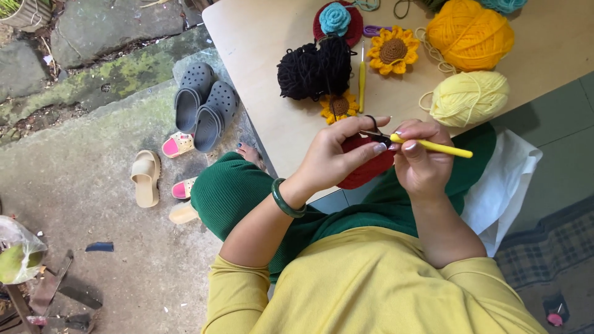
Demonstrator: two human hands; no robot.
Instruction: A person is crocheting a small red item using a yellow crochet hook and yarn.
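The left hand (337, 154) is pinching the red piece (365, 162) just off the desk's (266, 37) near edge. The right hand (421, 158) is gripping the hook (430, 145), its long axis pointing left into the piece.

Yellow short-sleeved top (371, 284), green trousers (235, 188), dark green bangle (286, 201).

Red crochet piece (366, 167), yellow-handled hook (433, 147), black yarn (314, 69), pale yellow ball (468, 98), golden-orange ball (470, 34). Yellow-petalled, brown-centred sunflower (393, 50). Turquoise rose (335, 18) on dark red. Green bangle (284, 201). Grey clogs (204, 105).
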